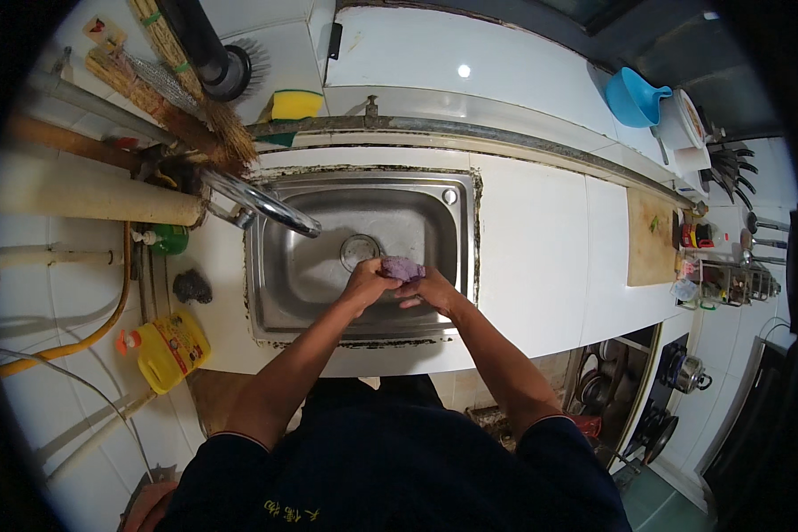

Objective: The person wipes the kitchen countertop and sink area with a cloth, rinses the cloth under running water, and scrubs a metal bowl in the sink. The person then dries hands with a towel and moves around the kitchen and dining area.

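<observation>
Over the stainless steel sink (306,279), my left hand (367,284) and my right hand (431,287) hold a bunched purple cloth (403,268) between them. The cloth is small and crumpled, and the fingers of both hands grip its two ends. Just beyond my left hand lies the round drain (360,251) in the basin floor. A chrome faucet spout (286,216) reaches over the sink from the left; no running water can be made out.
Left of the sink are a dark scouring pad (192,286), a yellow detergent jug (173,349) and a green pump bottle (167,239). A yellow sponge (296,105) rests by the pipe behind. A cutting board (650,238) lies at the counter's right end.
</observation>
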Demonstrator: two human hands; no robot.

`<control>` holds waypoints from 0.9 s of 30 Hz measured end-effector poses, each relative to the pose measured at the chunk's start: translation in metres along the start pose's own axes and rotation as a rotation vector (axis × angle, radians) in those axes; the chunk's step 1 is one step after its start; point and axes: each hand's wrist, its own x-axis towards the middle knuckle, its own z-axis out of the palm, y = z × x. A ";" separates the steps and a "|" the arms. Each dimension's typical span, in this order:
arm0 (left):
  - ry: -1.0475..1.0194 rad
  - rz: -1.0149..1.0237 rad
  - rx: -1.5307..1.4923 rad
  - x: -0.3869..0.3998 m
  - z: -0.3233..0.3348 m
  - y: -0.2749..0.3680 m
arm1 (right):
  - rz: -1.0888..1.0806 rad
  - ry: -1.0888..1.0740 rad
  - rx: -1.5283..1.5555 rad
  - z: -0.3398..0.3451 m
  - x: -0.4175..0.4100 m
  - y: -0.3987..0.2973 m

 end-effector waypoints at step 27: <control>0.219 0.112 0.652 0.004 0.035 -0.033 | -0.713 0.361 -1.738 0.003 0.034 0.028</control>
